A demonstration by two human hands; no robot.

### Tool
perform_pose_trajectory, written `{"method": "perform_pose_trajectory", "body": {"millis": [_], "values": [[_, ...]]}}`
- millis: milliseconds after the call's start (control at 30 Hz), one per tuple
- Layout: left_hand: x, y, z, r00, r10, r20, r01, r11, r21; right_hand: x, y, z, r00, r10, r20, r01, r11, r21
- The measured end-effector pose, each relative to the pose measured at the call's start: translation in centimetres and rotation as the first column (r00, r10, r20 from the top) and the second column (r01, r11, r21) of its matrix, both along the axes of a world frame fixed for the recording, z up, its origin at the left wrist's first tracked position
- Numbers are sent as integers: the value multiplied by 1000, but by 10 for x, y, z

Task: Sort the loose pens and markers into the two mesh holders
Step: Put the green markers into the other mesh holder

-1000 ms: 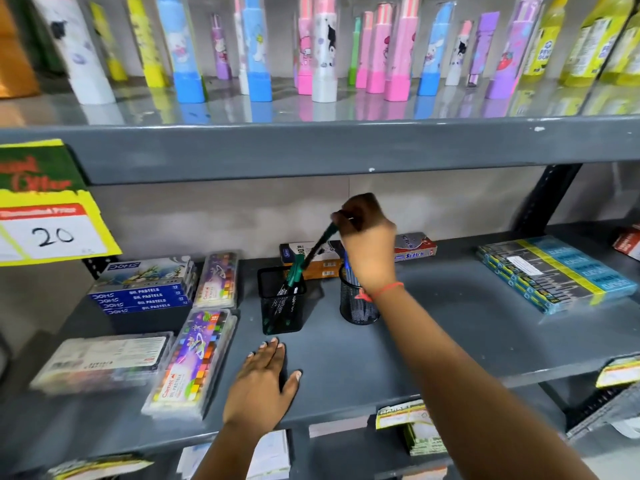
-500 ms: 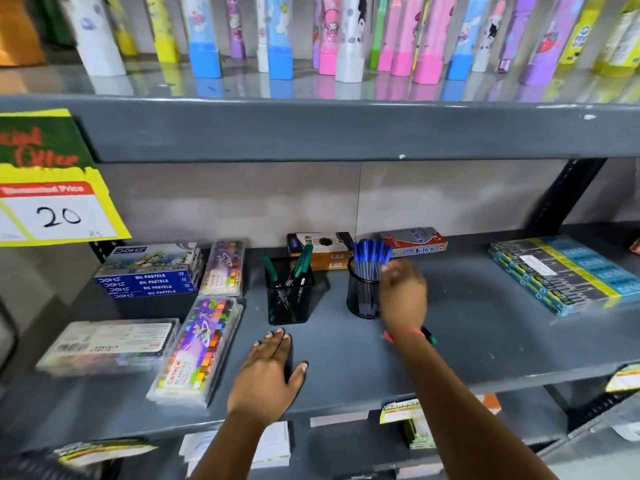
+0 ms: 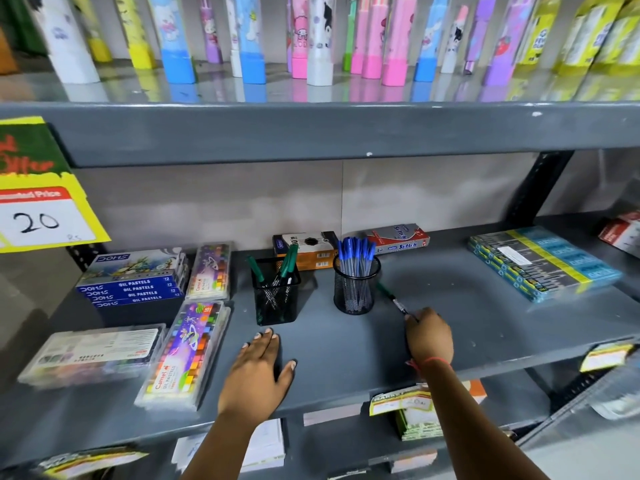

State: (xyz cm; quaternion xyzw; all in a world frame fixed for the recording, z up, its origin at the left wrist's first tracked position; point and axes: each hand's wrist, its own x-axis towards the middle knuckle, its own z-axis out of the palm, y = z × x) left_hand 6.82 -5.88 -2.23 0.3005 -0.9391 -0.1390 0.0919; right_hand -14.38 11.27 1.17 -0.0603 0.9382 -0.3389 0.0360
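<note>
Two black mesh holders stand mid-shelf. The square holder [image 3: 276, 295] holds several green-capped pens. The round holder [image 3: 355, 289] is packed with blue-capped pens. A loose green-capped pen [image 3: 393, 298] lies slanted on the shelf just right of the round holder, and my right hand [image 3: 429, 337] pinches its near end. My left hand [image 3: 258, 370] rests flat, fingers spread, on the grey shelf [image 3: 485, 327] in front of the square holder.
Oil pastel boxes [image 3: 133, 280] and crayon cases [image 3: 187, 353] fill the shelf's left. Two pen cartons [image 3: 398, 239] lie behind the holders. Blue-yellow packs [image 3: 543, 263] sit at the right. The upper shelf edge [image 3: 311, 129] hangs overhead with tall colourful tubes.
My right hand let go of a green pen in the square holder, drew back to the right and closed on the loose green pen. My left hand stayed flat.
</note>
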Motion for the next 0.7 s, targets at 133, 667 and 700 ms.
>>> {"method": "perform_pose_trajectory", "body": {"millis": [133,667,700], "values": [[2,0,0,1000,-4,-27,5,1000,26,-6,1,17,956,-205,209,285,815,-504],[1,-1,-3,1000,5,-30,-4,1000,15,56,-113,89,782,609,134,-293,549,-783],[0,-1,-3,999,5,-32,-5,1000,14,56,-121,90,796,595,110,-347,598,-722]]}}
